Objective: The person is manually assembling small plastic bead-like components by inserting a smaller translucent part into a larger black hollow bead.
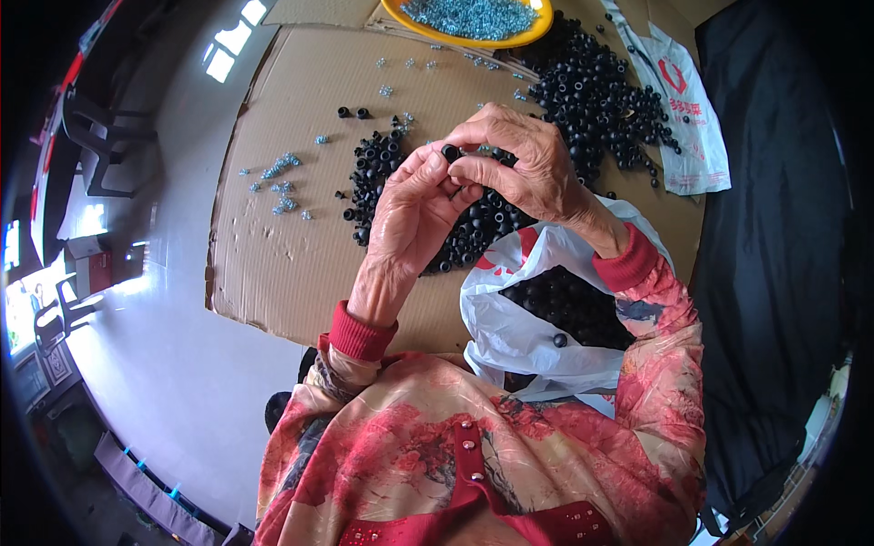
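Note:
My left hand (pixel 405 214) and my right hand (pixel 535 168) meet above the cardboard sheet (pixel 305 100). Between their fingertips is a small black hollow cap (pixel 451 153), its open end showing. The left thumb and fingers pinch it from the left, while the right thumb and forefinger close on it from the right. Other fingers partly hide the grip. Beneath and around the hands lie loose black caps (pixel 492 227), some with their holes upward. Small clear-bluish pieces (pixel 282 164) are scattered in clusters left of the left hand.
A yellow bowl (pixel 473 43) of bluish pieces stands at the far edge. A large heap of black parts (pixel 601 86) lies far right, beside a flat white plastic bag (pixel 696 150). Near my right forearm, an open white bag (pixel 492 296) holds black balls (pixel 569 305). Black fabric (pixel 765 273) hangs right.

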The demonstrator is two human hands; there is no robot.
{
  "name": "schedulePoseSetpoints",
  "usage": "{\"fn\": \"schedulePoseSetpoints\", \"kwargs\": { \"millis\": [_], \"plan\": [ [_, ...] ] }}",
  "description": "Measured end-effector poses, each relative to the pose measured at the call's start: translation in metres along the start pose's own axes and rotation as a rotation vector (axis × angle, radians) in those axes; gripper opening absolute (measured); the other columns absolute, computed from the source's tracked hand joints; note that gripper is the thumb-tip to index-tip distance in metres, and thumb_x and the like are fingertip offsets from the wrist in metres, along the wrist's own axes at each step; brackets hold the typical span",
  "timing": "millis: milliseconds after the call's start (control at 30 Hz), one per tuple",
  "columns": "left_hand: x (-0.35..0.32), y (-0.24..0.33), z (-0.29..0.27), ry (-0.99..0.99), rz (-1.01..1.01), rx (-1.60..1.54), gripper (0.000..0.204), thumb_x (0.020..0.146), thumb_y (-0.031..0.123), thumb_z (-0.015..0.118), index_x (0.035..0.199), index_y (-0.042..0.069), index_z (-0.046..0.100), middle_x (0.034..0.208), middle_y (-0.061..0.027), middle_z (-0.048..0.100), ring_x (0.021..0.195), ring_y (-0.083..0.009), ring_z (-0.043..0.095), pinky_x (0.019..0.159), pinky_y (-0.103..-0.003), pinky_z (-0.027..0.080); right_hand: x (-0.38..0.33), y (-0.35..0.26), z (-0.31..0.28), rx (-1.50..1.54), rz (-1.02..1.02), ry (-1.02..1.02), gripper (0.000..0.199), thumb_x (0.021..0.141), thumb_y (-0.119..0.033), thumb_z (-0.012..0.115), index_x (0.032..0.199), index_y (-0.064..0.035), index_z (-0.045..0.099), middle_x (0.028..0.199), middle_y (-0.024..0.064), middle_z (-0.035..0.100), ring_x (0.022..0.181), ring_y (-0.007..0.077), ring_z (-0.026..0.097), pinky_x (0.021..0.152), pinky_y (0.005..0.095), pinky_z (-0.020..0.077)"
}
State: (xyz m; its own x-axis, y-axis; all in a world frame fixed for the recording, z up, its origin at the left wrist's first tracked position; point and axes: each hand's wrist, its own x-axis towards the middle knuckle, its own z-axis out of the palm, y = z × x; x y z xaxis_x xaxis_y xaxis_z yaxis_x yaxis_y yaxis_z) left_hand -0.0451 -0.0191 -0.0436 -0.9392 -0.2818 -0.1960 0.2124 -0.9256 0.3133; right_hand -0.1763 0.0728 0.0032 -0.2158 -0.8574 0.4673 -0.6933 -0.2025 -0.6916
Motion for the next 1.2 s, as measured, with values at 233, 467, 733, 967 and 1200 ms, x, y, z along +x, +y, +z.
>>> {"fn": "schedulePoseSetpoints", "kwargs": {
  "millis": [233, 467, 733, 967, 1200],
  "plan": [
    [-0.010, -0.007, -0.004, -0.002, -0.067, 0.051, 0.025, 0.089, 0.013, 0.052, 0.110, -0.001, 0.054, 0.094, -0.0095, 0.061, 0.086, -0.0186, 0.059, 0.080, -0.035, 0.049, -0.016, -0.001, -0.001, -0.202, -0.145, -0.021, 0.021, 0.072, -0.008, 0.069, 0.091, -0.0037, 0.063, 0.080, 0.0073, 0.060, 0.072, 0.0213, 0.056, 0.065, 0.0307, 0.0465],
    [-0.008, -0.003, -0.014, 0.020, -0.017, 0.056, 0.024, 0.088, 0.013, 0.055, 0.106, -0.003, 0.056, 0.088, -0.0100, 0.061, 0.076, -0.0161, 0.057, 0.076, -0.033, 0.050, -0.005, 0.068, -0.031, -0.319, 0.184, -0.024, 0.009, 0.077, -0.008, 0.061, 0.084, -0.0015, 0.063, 0.076, 0.0108, 0.063, 0.070, 0.0228, 0.062, 0.063, 0.0303, 0.0487],
    [-0.011, 0.017, -0.028, 0.104, 0.105, 0.111, 0.022, 0.088, 0.012, 0.054, 0.104, -0.003, 0.057, 0.089, -0.0095, 0.061, 0.075, -0.0163, 0.058, 0.074, -0.032, 0.051, 0.011, 0.095, 0.003, -0.399, 0.035, -0.221, 0.007, 0.075, -0.008, 0.057, 0.077, -0.0034, 0.062, 0.072, 0.0109, 0.062, 0.073, 0.0261, 0.061, 0.069, 0.0365, 0.0486],
    [-0.013, 0.040, -0.035, 0.165, 0.233, 0.139, 0.021, 0.089, 0.011, 0.053, 0.105, -0.003, 0.055, 0.095, -0.0149, 0.061, 0.077, -0.0174, 0.060, 0.075, -0.033, 0.051, 0.018, 0.092, 0.019, -0.315, 0.059, -0.327, 0.008, 0.075, -0.008, 0.056, 0.077, -0.0032, 0.062, 0.072, 0.0120, 0.062, 0.071, 0.0267, 0.061, 0.068, 0.0351, 0.0494],
    [-0.009, 0.040, -0.035, 0.169, 0.227, 0.152, 0.021, 0.089, 0.011, 0.053, 0.104, -0.003, 0.056, 0.092, -0.0127, 0.062, 0.075, -0.0158, 0.060, 0.074, -0.031, 0.051, 0.021, 0.090, 0.042, -0.327, 0.108, -0.398, 0.012, 0.070, -0.010, 0.055, 0.074, 0.0001, 0.060, 0.070, 0.0129, 0.060, 0.072, 0.0285, 0.059, 0.071, 0.0379, 0.0467]
  ]
}}
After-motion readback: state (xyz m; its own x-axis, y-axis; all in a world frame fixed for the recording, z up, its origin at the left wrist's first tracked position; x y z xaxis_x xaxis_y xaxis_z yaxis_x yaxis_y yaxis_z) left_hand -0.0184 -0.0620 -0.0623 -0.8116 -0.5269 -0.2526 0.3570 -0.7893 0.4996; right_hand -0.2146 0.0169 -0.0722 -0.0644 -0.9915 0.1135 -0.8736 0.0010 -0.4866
